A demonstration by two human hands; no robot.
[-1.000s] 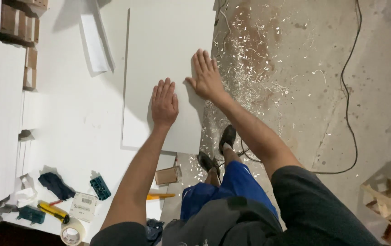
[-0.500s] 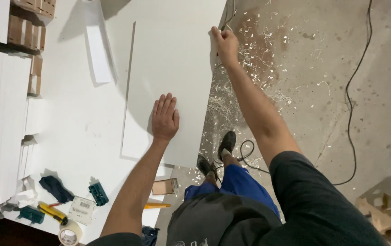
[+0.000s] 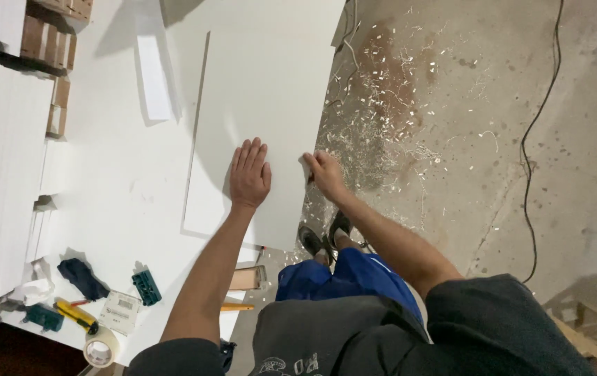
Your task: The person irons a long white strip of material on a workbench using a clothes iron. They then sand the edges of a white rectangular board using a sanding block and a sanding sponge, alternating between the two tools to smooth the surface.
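While flat on white panel (image 3: 264,104) — left hand (image 3: 249,174).

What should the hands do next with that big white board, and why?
Probably slide the white board a little. The left hand lies flat on top and the right hand grips its edge, which overhangs the table above the floor.

Both arms reach toward 12 o'clock: the left hand (image 3: 249,174) lies flat, palm down, fingers together, while the right hand (image 3: 325,172), at its 3 o'clock, curls its fingers.
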